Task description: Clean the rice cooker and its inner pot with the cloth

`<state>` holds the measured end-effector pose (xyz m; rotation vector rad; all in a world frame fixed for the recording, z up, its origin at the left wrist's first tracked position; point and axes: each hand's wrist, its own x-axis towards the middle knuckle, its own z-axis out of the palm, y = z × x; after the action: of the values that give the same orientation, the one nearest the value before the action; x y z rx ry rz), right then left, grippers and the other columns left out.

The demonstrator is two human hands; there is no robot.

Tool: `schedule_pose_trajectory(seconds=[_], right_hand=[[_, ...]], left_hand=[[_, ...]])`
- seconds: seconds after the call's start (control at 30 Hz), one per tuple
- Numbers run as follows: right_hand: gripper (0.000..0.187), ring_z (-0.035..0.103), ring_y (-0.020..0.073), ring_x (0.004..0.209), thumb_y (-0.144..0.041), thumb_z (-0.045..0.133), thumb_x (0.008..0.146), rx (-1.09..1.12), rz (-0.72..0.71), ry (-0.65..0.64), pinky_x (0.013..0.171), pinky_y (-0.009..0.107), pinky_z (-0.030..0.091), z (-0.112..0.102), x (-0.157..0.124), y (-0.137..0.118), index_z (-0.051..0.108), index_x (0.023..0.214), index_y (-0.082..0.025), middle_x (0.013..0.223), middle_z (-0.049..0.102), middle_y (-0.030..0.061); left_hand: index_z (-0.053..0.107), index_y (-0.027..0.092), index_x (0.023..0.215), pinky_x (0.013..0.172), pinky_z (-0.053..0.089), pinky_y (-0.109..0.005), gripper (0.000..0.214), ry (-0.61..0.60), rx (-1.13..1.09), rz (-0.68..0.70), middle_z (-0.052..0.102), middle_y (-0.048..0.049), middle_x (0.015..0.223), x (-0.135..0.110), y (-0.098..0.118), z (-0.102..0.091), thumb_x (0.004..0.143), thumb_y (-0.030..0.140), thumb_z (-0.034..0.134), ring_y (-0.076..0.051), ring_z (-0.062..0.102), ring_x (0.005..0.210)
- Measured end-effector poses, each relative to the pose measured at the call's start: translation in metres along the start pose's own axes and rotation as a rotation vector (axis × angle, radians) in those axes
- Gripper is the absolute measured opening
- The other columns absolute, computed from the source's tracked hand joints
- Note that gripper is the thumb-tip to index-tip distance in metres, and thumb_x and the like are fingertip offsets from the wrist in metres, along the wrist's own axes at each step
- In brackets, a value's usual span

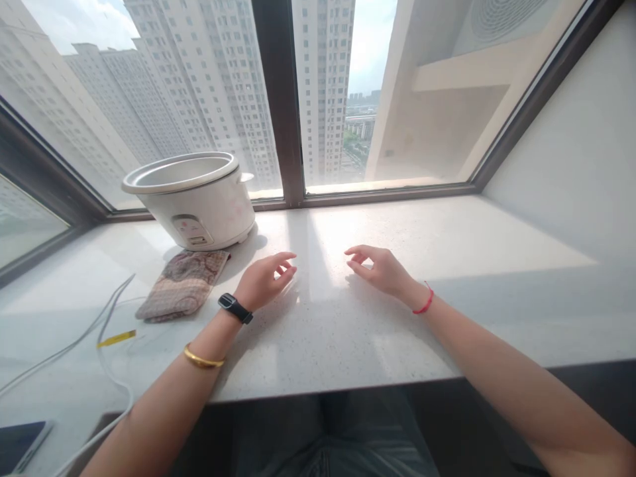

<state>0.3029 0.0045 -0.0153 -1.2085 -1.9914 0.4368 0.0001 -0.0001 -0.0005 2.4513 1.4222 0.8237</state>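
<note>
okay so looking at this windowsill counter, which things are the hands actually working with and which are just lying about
Near the hands, neither holding anything:
left hand, open over the counter
right hand, open over the counter
folded cloth, nearest the left hand
rice cooker, lidless, behind the cloth

Lying about:
white cable
yellow tag
dark device, at the picture's corner

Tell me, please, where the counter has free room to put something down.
Free: counter right of the right hand, up to the wall; also between both hands. Crowded: left of the left hand, with cooker, cloth, cables.

White cables with a yellow tag, dark phone at the near-left corner, high-rise towers beyond the window frame
</note>
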Motion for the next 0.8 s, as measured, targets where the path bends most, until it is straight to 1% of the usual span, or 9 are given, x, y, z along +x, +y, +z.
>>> schedule_pose_trajectory(seconds=[0.1,0.3,0.47,0.53,0.6,0.67,0.73,0.77,0.8], right_hand=[[0.023,0.071,0.0188,0.079,-0.032,0.058,0.090,-0.043,-0.030,0.001,0.073,0.033,0.054,-0.001,0.000,0.001,0.071,0.106,-0.022,0.085,0.075,0.0038],[0.021,0.071,0.0194,0.077,-0.026,0.060,0.088,-0.174,-0.131,0.018,0.086,0.041,0.052,-0.004,0.002,0.006,0.072,0.104,-0.023,0.083,0.075,0.0020],[0.020,0.072,0.0208,0.084,-0.027,0.061,0.088,-0.071,-0.078,0.026,0.085,0.039,0.053,-0.002,0.001,0.005,0.073,0.104,-0.022,0.089,0.076,0.0037],[0.020,0.072,0.0218,0.090,-0.029,0.061,0.089,-0.017,-0.044,0.029,0.087,0.040,0.054,0.001,0.004,0.005,0.072,0.103,-0.021,0.096,0.076,0.0051],[0.019,0.070,0.0238,0.099,-0.031,0.061,0.090,-0.014,-0.042,0.012,0.093,0.043,0.052,0.005,0.012,0.005,0.072,0.102,-0.021,0.104,0.076,0.0061],[0.020,0.067,0.0262,0.107,-0.031,0.061,0.090,-0.046,-0.081,-0.012,0.100,0.048,0.049,0.009,0.030,0.003,0.071,0.104,-0.021,0.110,0.075,0.0067],[0.023,0.064,0.0282,0.113,-0.029,0.063,0.089,-0.066,-0.127,-0.016,0.105,0.051,0.045,0.014,0.057,-0.004,0.070,0.109,-0.021,0.116,0.073,0.0080],[0.026,0.062,0.0293,0.117,-0.028,0.063,0.088,-0.064,-0.140,-0.006,0.106,0.052,0.044,0.018,0.073,-0.010,0.070,0.112,-0.020,0.119,0.072,0.0089],[0.028,0.060,0.0304,0.119,-0.028,0.064,0.088,-0.048,-0.137,0.005,0.108,0.052,0.043,0.023,0.092,-0.017,0.069,0.114,-0.019,0.122,0.070,0.0100]], left_hand=[[0.065,0.021,0.119,0.071,0.052,-0.031,0.032,0.004,0.006,0.008,0.075,-0.0033,0.093,0.000,0.001,-0.001,0.094,0.039,0.054,-0.017,0.070,0.077],[0.065,0.020,0.118,0.071,0.053,-0.031,0.032,-0.016,-0.023,0.023,0.075,-0.0028,0.094,0.002,0.000,-0.003,0.093,0.037,0.056,-0.017,0.070,0.076],[0.067,0.020,0.115,0.070,0.055,-0.031,0.029,-0.019,-0.081,0.035,0.075,-0.0034,0.092,-0.001,0.006,0.000,0.092,0.035,0.059,-0.017,0.070,0.076],[0.069,0.019,0.110,0.078,0.056,-0.032,0.025,0.066,-0.132,0.048,0.075,-0.0049,0.096,0.000,0.008,-0.006,0.093,0.034,0.061,-0.018,0.071,0.083],[0.071,0.019,0.109,0.092,0.055,-0.035,0.023,0.284,-0.157,0.042,0.073,-0.0069,0.112,0.006,0.001,-0.023,0.093,0.034,0.063,-0.019,0.068,0.103],[0.069,0.017,0.115,0.102,0.050,-0.037,0.028,0.638,-0.118,-0.018,0.063,-0.0088,0.133,0.018,-0.019,-0.052,0.090,0.030,0.066,-0.022,0.058,0.125],[0.064,0.009,0.118,0.106,0.046,-0.039,0.037,1.077,-0.031,-0.129,0.059,-0.0136,0.136,0.032,-0.055,-0.091,0.083,0.019,0.067,-0.023,0.053,0.128],[0.059,0.004,0.119,0.110,0.042,-0.041,0.042,1.255,0.006,-0.209,0.058,-0.0162,0.133,0.038,-0.076,-0.113,0.078,0.011,0.062,-0.023,0.054,0.124],[0.052,0.001,0.121,0.112,0.039,-0.044,0.046,1.359,0.033,-0.318,0.057,-0.0182,0.130,0.044,-0.098,-0.134,0.075,0.007,0.057,-0.023,0.054,0.121]])
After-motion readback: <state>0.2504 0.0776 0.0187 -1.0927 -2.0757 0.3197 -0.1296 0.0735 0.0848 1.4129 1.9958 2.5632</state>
